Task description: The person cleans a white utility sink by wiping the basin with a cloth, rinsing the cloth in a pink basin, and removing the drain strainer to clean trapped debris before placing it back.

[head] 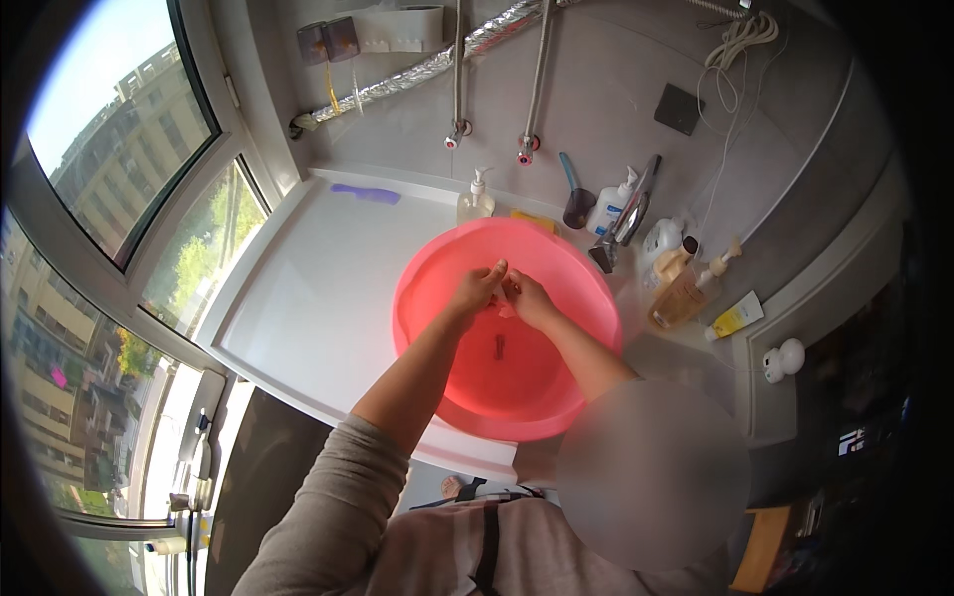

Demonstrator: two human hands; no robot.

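My left hand (477,289) and my right hand (531,299) meet above the far half of a pink plastic basin (411,298). Between my fingertips is a small pale, thin item (504,305), pinched from both sides; its kind is hard to make out. The left thumb points up, away from me. Below the hands, a small dark object (499,346) shows in the basin, which seems to hold some water. The basin rests on a white washboard-style sink counter (298,298).
Behind the basin stand a pump bottle (475,203), a dark cup with a blue-handled brush (578,207), a white lotion bottle (611,208) and a squeegee (626,223). More bottles (682,294) and a yellow tube (734,316) are right. A purple comb (365,194) lies far left.
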